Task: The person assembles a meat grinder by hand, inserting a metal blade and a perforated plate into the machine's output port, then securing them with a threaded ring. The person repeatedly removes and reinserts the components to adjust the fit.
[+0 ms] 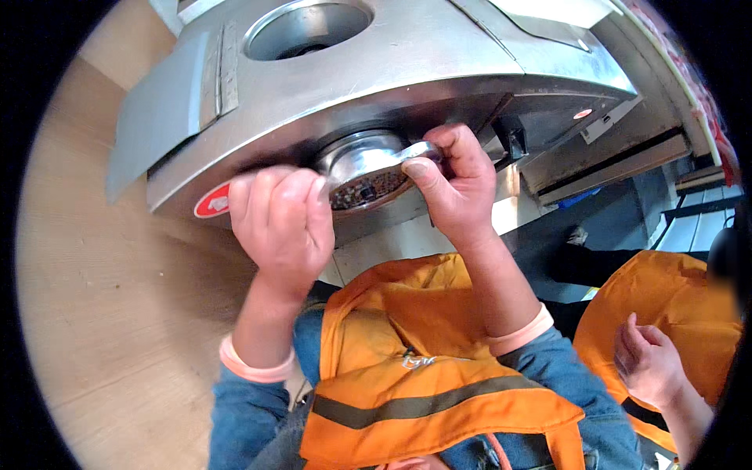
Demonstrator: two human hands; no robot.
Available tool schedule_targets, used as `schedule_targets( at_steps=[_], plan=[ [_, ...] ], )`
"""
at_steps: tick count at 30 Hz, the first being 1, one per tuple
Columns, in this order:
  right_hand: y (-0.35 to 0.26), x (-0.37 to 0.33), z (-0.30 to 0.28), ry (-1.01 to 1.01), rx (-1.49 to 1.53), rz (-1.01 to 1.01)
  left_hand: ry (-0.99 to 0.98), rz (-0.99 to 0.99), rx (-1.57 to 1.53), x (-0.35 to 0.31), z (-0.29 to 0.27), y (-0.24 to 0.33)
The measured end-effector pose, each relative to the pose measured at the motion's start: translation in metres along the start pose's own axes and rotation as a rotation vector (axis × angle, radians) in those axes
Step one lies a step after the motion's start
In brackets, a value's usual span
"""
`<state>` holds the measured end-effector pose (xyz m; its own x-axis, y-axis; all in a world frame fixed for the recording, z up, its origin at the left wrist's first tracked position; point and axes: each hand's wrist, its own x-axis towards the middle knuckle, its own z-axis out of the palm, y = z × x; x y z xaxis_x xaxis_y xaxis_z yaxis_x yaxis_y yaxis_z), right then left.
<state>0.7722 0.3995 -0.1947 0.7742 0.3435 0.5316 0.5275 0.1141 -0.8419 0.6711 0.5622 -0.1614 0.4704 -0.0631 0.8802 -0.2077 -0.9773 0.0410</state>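
Metal ring (362,150): set at the front of the steel machine (439,59), with a holed plate (370,188) framed in its mouth.
Right hand (464,184): the ring's lug (421,152) is pinched between thumb and bent fingers.
Left hand (282,219): curled at the ring's left edge; whether anything is gripped there cannot be told.
Slip risk: the smooth lug could be lost from the pinch if wet or greasy, and knuckles knocked against the machine.
Drop risk: ring and plate could be let fall if loosened without support from below.
Machine top: bare steel is broken by a round opening (329,25); a hinged flap (160,102) is fitted at left.
Room: tan boards (94,274) are seen at left; at right, a co-worker's hand (652,364) is held before an orange apron (681,309).
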Motion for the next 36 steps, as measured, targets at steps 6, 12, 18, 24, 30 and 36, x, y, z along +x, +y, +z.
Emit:
schedule_targets(
  at_steps=[6,12,18,24,30,36],
  plan=[
    [-0.021,0.005,-0.014,-0.001,0.129,-0.077,0.11,-0.303,-0.032,-0.073,0.017,0.014],
    [0.001,-0.044,-0.002,0.103,0.154,0.56,-0.329,-0.35,-0.198,-0.088,0.011,0.042],
    [0.001,-0.053,0.026,-0.104,0.932,0.805,-0.056,-0.03,-0.086,0.01,-0.021,0.038],
    [-0.02,-0.05,0.041,-0.162,1.618,0.913,-0.317,0.195,-0.089,0.059,0.006,0.035],
    [-0.003,-0.044,0.052,-0.108,1.836,1.162,-0.133,-0.167,0.007,-0.021,-0.023,0.008],
    [0.003,-0.042,0.029,-0.056,1.404,0.985,-0.105,-0.296,-0.015,-0.06,-0.036,0.031]
  ],
)
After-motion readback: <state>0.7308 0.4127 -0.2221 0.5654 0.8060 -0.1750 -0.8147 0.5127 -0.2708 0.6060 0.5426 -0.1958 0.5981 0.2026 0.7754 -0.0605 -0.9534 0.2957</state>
